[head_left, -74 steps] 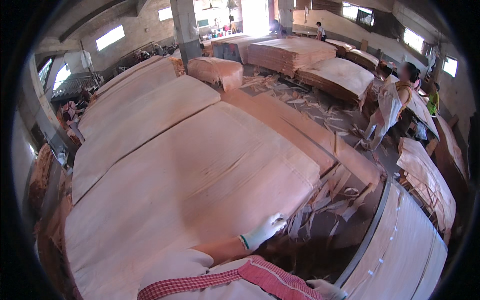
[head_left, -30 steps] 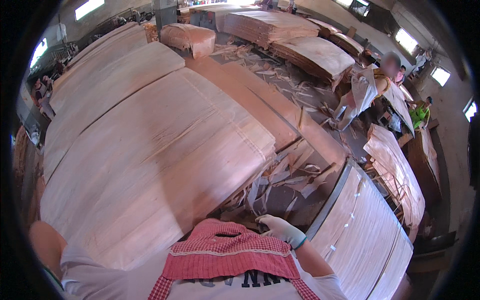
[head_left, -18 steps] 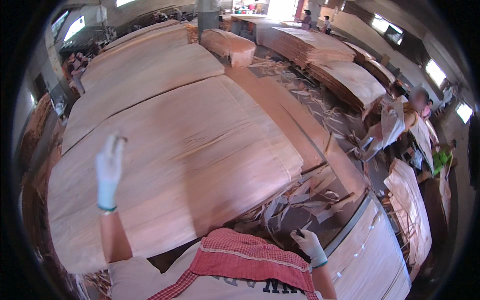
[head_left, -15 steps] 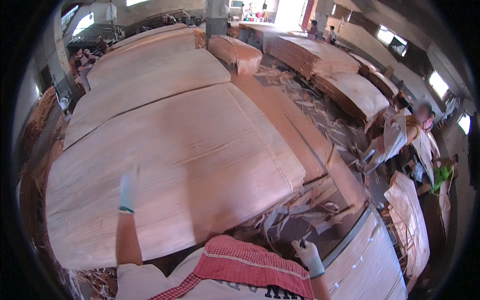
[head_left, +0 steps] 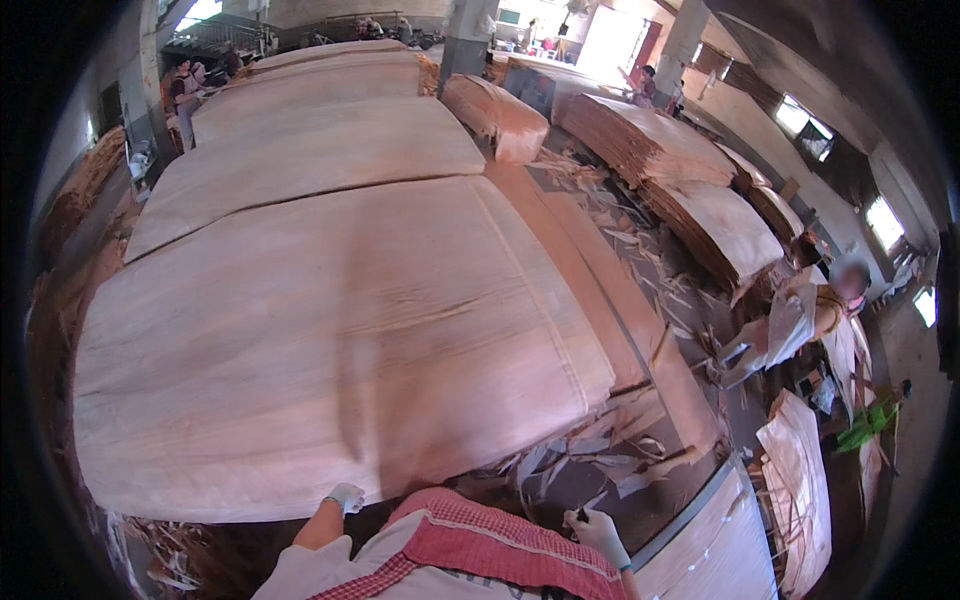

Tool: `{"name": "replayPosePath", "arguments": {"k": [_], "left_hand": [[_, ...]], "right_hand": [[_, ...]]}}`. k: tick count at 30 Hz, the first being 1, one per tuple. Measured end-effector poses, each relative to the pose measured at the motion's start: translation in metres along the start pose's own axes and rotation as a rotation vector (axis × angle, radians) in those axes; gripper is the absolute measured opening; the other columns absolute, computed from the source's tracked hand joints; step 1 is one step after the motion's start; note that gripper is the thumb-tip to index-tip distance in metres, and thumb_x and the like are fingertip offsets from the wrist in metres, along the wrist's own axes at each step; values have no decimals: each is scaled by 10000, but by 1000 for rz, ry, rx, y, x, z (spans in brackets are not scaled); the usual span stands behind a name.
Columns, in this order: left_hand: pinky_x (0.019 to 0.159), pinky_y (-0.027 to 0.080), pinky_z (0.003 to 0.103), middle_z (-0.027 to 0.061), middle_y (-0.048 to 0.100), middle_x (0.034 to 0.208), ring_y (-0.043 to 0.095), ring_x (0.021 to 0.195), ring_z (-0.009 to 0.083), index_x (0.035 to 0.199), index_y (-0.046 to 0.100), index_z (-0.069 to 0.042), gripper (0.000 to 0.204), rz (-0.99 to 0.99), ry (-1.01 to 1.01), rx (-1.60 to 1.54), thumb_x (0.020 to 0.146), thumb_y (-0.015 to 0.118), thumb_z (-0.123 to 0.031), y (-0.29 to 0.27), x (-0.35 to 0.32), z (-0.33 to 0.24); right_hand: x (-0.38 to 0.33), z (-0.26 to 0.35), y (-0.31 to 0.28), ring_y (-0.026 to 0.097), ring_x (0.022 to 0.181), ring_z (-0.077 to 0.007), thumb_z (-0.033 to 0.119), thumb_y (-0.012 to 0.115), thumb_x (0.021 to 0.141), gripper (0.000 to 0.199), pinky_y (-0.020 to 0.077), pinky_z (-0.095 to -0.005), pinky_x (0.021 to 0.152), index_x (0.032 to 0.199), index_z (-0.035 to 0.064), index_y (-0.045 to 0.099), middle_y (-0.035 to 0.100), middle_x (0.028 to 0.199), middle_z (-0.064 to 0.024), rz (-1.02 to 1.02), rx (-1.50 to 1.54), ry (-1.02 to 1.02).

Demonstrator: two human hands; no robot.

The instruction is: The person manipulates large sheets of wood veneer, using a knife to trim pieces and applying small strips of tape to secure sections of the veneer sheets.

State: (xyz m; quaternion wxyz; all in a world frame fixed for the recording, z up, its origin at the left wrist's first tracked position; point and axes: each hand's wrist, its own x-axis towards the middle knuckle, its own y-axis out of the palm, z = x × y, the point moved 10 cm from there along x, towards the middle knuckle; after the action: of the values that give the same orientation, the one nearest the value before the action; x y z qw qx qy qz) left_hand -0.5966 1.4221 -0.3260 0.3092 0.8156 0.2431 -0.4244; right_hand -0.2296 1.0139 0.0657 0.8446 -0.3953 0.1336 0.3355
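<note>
Partly hidden or cut short, several items resisted full listing: the left hand [head_left: 346, 497], white-gloved and small in the view, had fingers too indistinct to show whether they gripped or merely rested; the small dark item [head_left: 577, 516] in the right hand [head_left: 600, 535] was largely covered by the gloved fingers, its kind unreadable; the pale sheets [head_left: 710, 545] at lower right ran out of view at the bottom edge; the red checked apron [head_left: 505, 535] covered part of the wearer's pale shirt [head_left: 345, 570]. Hands: two, well apart from each other, the right curled around the dark item. Principal piece: one broad wood sheet [head_left: 250, 340], pinkish, lightly creased, lying in front of the wearer. Its near edge met the left hand, the surface spreading forward and to both sides from there; the right hand stood clear of it, beyond its near edge and to the right. Torn wood strips [head_left: 565, 455], their ends tangled, lay on the floor ahead of the right hand, alongside the sheet's right-hand near edge.
</note>
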Motion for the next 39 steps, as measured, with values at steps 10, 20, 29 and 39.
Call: {"name": "replayPosePath", "arguments": {"k": [10, 20, 29, 39], "left_hand": [[498, 472, 395, 130, 591, 753, 574, 601, 258, 888, 562, -40, 83, -301, 95, 23, 883, 551, -121, -35, 25, -55], [529, 499, 400, 155, 625, 820, 606, 655, 270, 897, 574, -10, 148, -117, 87, 104, 891, 537, -153, -10, 48, -72], [570, 512, 391, 127, 632, 845, 609, 672, 245, 881, 594, -29, 187, -141, 234, 523, 894, 512, -196, 4, 70, -111], [574, 508, 380, 107, 637, 821, 608, 691, 218, 912, 628, -31, 221, -147, 190, 368, 865, 533, -225, -26, 86, -135]], "right_hand": [[24, 66, 33, 582, 727, -428, 369, 541, 904, 378, 455, -446, 641, 820, 10, 628, 590, 752, -236, 75, -194, -233], [48, 42, 43, 594, 626, -165, 417, 581, 911, 380, 458, -309, 598, 886, 53, 685, 625, 681, -97, 60, -321, -206], [31, 58, 38, 585, 740, -442, 405, 555, 910, 420, 453, -456, 618, 814, 2, 623, 598, 762, -245, -7, -189, -71], [45, 106, 76, 593, 796, -428, 418, 544, 912, 421, 461, -465, 672, 832, 14, 632, 612, 805, -232, 58, -269, -195]]}}
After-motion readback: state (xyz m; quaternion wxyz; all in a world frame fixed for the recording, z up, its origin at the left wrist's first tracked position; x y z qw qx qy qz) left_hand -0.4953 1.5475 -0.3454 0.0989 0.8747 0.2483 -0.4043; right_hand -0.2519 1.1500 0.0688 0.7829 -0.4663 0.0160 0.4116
